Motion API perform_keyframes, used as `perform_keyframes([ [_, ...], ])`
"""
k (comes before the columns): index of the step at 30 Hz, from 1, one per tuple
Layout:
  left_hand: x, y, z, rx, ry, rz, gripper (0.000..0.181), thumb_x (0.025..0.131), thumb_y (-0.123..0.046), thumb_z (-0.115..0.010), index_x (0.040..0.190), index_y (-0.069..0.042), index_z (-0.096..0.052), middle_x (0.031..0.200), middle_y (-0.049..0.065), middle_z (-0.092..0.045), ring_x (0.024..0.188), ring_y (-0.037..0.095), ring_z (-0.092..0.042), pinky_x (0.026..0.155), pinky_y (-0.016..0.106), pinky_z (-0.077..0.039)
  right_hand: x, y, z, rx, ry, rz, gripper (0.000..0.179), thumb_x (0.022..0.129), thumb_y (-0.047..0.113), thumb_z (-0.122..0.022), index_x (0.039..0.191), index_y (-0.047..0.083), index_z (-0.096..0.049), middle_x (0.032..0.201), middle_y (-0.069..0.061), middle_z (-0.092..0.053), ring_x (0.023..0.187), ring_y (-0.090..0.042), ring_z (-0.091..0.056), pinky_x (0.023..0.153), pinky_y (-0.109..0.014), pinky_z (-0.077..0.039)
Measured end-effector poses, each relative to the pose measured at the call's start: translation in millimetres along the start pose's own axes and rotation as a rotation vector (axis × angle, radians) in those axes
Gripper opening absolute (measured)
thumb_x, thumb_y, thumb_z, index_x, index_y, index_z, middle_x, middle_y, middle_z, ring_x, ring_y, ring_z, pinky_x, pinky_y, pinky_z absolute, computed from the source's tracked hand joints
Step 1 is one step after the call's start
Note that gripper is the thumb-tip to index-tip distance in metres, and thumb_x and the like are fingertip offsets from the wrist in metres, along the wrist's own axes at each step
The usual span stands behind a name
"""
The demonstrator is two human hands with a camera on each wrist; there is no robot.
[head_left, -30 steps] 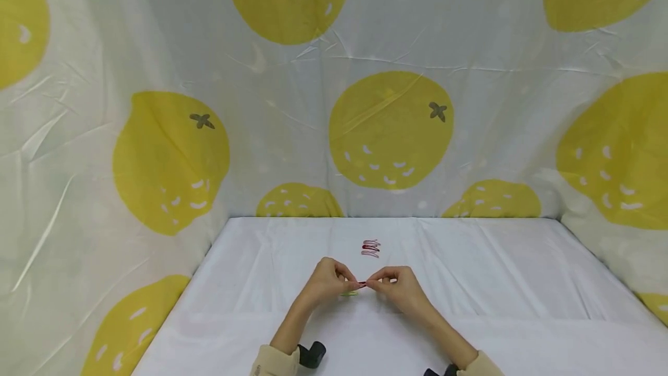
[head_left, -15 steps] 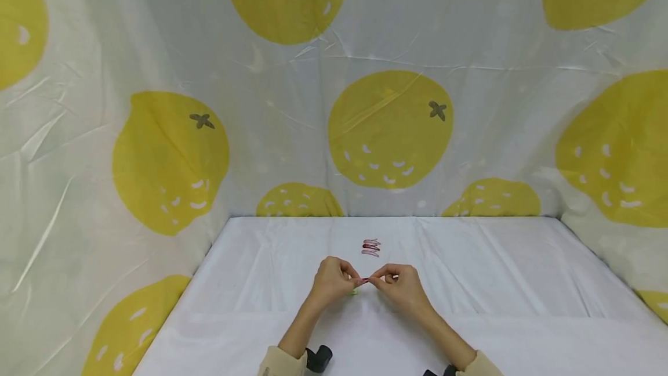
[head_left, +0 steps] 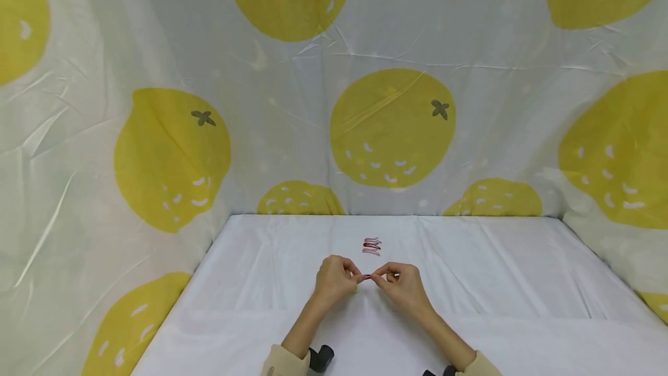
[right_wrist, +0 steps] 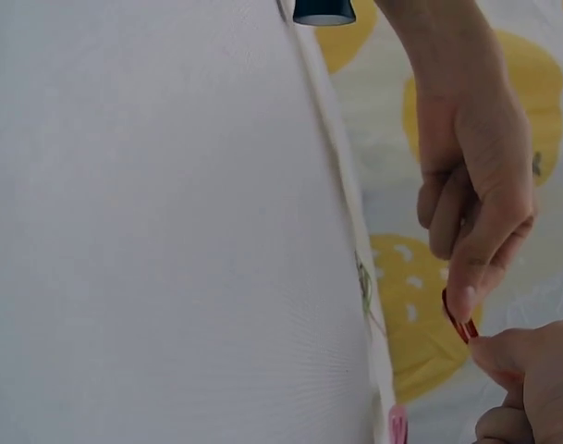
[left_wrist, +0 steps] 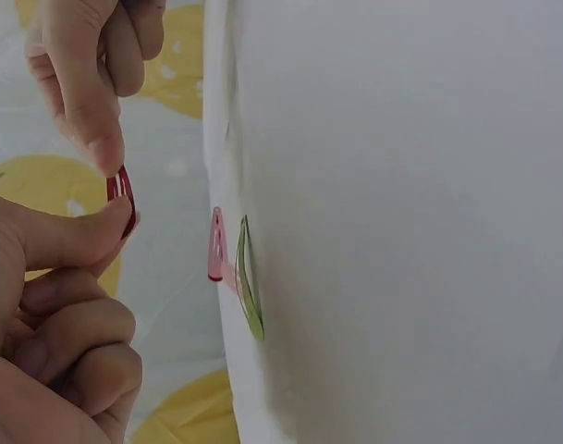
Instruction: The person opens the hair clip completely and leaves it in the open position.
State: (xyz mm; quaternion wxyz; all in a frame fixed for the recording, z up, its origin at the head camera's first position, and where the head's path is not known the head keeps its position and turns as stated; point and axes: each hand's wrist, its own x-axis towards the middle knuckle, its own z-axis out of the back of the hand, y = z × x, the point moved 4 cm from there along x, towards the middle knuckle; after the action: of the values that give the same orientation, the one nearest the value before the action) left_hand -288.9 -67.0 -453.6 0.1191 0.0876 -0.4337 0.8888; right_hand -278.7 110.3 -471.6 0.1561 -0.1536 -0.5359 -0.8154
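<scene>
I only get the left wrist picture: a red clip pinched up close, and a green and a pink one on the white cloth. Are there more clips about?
Observer: The head view shows three reddish clips in a row on the white cloth, beyond the left grip and right grip.

Visitor: And is the green clip easy to see from above?

Observer: Hardly; in the head view the left grip hides nearly all of it, leaving a small green fleck.

Visitor: Is anything worn further up that arm?

Observer: Yes, the head view shows a black device beside the beige left cuff.
</scene>
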Motion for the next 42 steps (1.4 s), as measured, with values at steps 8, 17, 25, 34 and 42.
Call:
perform_keyframes([
  [8, 6.2, -0.7, 11.1, -0.2, 0.119, -0.016, 0.005, 0.082, -0.005, -0.085, 0.081, -0.003, -0.081, 0.051, -0.008, -0.041, 0.049, 0.004, -0.033, 0.047, 0.019, -0.024, 4.2, -3.7, 9.1, 0.081, 0.014, -0.173, 0.007, 0.086, 0.016, -0.085, 0.082, 0.013, -0.081, 0.056, 0.006, -0.033, 0.051, 0.0, -0.026, 0.052, -0.018, -0.024],
  [17, 6.9, -5.0, 9.6, -0.201, 0.107, -0.112, 0.01, 0.08, 0.002, -0.085, 0.089, -0.002, -0.082, 0.055, -0.006, -0.036, 0.052, 0.003, -0.029, 0.05, 0.019, -0.023, 4.0, -11.3, 10.7, 0.127, 0.019, -0.325, 0.015, 0.084, 0.024, -0.087, 0.085, 0.01, -0.082, 0.064, 0.006, -0.048, 0.058, -0.002, -0.038, 0.055, -0.02, -0.03],
  [25, 5.7, -5.5, 12.3, -0.165, 0.06, -0.166, 0.011, 0.079, -0.005, -0.088, 0.088, -0.002, -0.083, 0.055, -0.008, -0.039, 0.052, -0.001, -0.029, 0.052, 0.018, -0.024, 4.0, -9.3, 7.5, 0.119, 0.047, -0.292, 0.014, 0.086, 0.024, -0.085, 0.091, 0.01, -0.084, 0.083, -0.002, -0.074, 0.074, -0.003, -0.052, 0.064, -0.019, -0.041],
  [34, 5.2, -0.4, 11.4, -0.259, 0.065, -0.101, 0.004, 0.082, -0.005, -0.085, 0.081, -0.004, -0.082, 0.054, -0.008, -0.047, 0.05, 0.0, -0.031, 0.049, 0.018, -0.024, 2.0, -8.8, 4.9, 0.14, 0.086, -0.209, 0.015, 0.088, 0.021, -0.083, 0.098, 0.01, -0.084, 0.088, -0.007, -0.081, 0.07, 0.001, -0.055, 0.063, -0.017, -0.045],
  [42, 3.7, 2.1, 9.5, -0.324, 0.044, 0.001, 0.005, 0.085, -0.004, -0.082, 0.08, -0.003, -0.081, 0.054, -0.006, -0.048, 0.049, 0.003, -0.033, 0.047, 0.018, -0.025, 2.3, -8.5, 2.6, 0.162, 0.077, -0.181, 0.016, 0.085, 0.017, -0.086, 0.097, 0.009, -0.084, 0.062, 0.003, -0.056, 0.053, 0.002, -0.039, 0.05, -0.016, -0.03],
])
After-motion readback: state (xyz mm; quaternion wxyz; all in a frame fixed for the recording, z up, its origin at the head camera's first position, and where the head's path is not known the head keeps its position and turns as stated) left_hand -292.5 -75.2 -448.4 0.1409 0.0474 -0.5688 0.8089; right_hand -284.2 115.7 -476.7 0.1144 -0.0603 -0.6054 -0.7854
